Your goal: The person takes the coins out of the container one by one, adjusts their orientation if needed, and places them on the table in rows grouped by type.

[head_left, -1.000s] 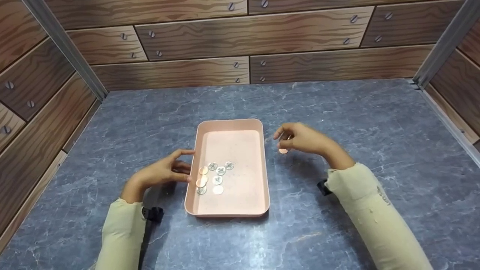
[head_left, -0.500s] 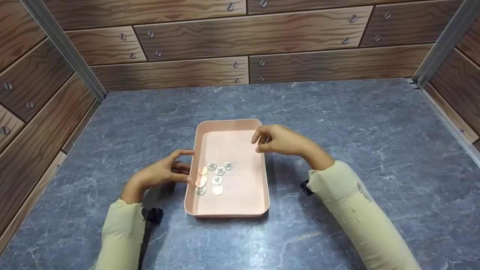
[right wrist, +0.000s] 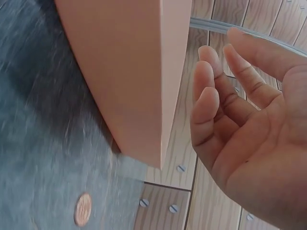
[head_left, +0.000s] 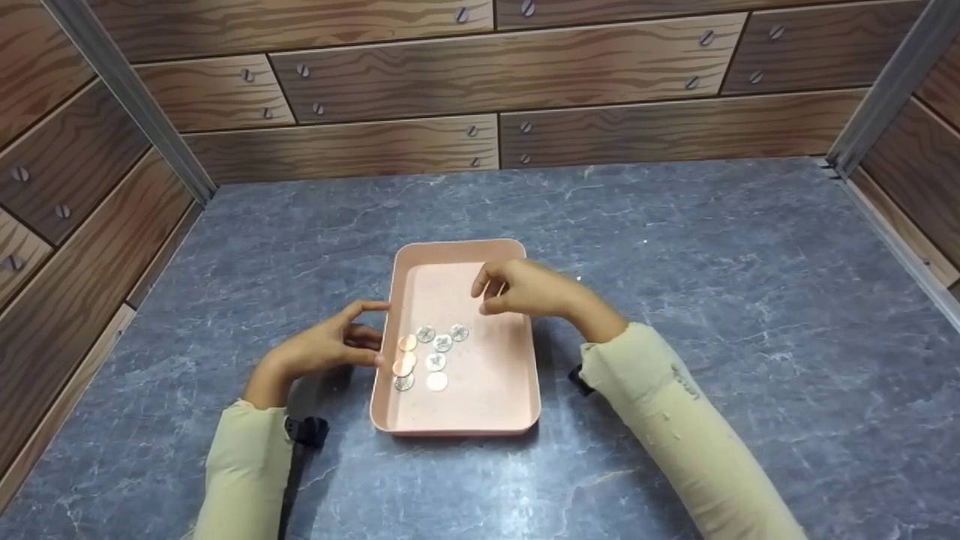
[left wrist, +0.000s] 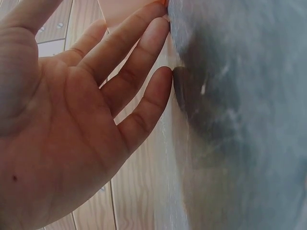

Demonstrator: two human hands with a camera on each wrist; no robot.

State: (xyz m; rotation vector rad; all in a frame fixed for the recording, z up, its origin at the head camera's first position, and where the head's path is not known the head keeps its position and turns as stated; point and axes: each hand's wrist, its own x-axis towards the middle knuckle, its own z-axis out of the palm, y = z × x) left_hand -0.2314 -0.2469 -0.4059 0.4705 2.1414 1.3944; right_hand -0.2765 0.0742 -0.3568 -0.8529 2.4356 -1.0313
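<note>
A pink rectangular tray (head_left: 499, 397) lies on the table, and several silver and copper-coloured coins (head_left: 436, 361) are in its left part. Along the tray's left wall, my left hand (head_left: 326, 346) has its index finger and thumb touching the side. My right hand (head_left: 529, 289) hovers over the tray's right wall, fingers loosely bent. In the right wrist view no object shows between those fingers. A single copper-coloured coin (right wrist: 82, 209) lies on the table outside the tray in that view; in the head view the right arm appears to hide it.
The dark blue marbled table (head_left: 675, 225) spreads around the tray. Panels with a wood-plank print (head_left: 495, 67) stand along the back and both sides, joined by metal corner posts (head_left: 135, 97).
My right hand has moved left, from beside the copper-coloured coin on the table to over the tray. My left hand and the coins in the tray have stayed put.
</note>
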